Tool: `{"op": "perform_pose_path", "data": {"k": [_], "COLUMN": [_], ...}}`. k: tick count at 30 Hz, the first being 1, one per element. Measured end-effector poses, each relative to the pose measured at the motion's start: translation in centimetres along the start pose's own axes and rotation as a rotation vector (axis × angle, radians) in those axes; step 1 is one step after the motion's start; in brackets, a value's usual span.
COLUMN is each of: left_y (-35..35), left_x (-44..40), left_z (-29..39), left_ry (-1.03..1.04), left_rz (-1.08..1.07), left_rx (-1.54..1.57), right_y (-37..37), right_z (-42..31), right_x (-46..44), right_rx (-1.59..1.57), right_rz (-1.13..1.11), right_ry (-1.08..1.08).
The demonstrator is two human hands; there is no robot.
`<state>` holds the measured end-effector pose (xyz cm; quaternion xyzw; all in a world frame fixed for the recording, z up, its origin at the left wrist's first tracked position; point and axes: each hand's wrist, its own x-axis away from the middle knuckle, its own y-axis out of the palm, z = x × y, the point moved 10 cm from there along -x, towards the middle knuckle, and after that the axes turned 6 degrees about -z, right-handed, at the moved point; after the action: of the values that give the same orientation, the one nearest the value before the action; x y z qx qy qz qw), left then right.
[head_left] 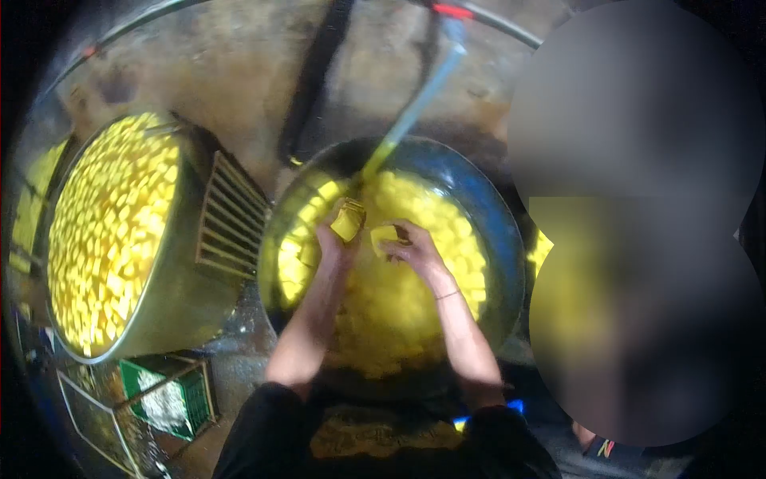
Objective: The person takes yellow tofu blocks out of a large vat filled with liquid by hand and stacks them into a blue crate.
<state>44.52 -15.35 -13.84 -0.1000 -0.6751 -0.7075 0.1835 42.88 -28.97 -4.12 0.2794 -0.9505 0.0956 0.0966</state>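
My left hand (331, 237) is wrapped round a yellow block (347, 224), its top end showing above the fingers; it may be several thin pieces pressed together. Just to the right, my right hand (418, 249) grips a flat, squarish yellow block (384, 240) between thumb and fingers. Both hands are above a wide round dark tub (504, 239), apart from each other. In cloudy yellowish liquid inside it lie many yellow blocks (463, 239), densest along the left and right sides. What the blocks are made of I cannot tell.
A pale blue hose (419, 92) runs down into the tub's far side. On the left, a large metal vat (179, 295) is full of small yellow blocks, beside a slatted rack (227, 215). A green crate (191, 399) stands at lower left. The right side is blurred out.
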Motion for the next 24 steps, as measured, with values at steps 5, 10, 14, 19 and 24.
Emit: {"op": "perform_pose_path", "data": {"k": [5, 10, 14, 19, 24], "left_y": [0.3, 4.7, 5.8, -0.6, -0.9], "left_x": [3.1, 14.0, 25.5, 40.4, 37.3], "left_z": [-11.8, -23.1, -31.8, -38.8, -40.4], "left_ry": [-0.351, -0.648, -0.912, -1.247, -0.803], "left_rz": [-0.275, -0.482, -0.762, -0.629, -1.187], "left_rx": [-0.394, -0.337, -0.158, -0.788, -1.442], "right_y": [-2.1, -8.2, -9.9, -8.0, 4.3], "right_z": [-7.3, -3.8, -2.8, 6.5, 32.3], "right_x": [8.6, 17.8, 30.4, 51.4, 63.4], "right_rx": [0.627, 0.724, 0.431, -0.265, -1.170], "right_rz": [0.187, 0.385, 0.417, 0.982, 1.492], "right_ry": [-0.300, -0.100, -0.217, -0.060, 0.246]}}
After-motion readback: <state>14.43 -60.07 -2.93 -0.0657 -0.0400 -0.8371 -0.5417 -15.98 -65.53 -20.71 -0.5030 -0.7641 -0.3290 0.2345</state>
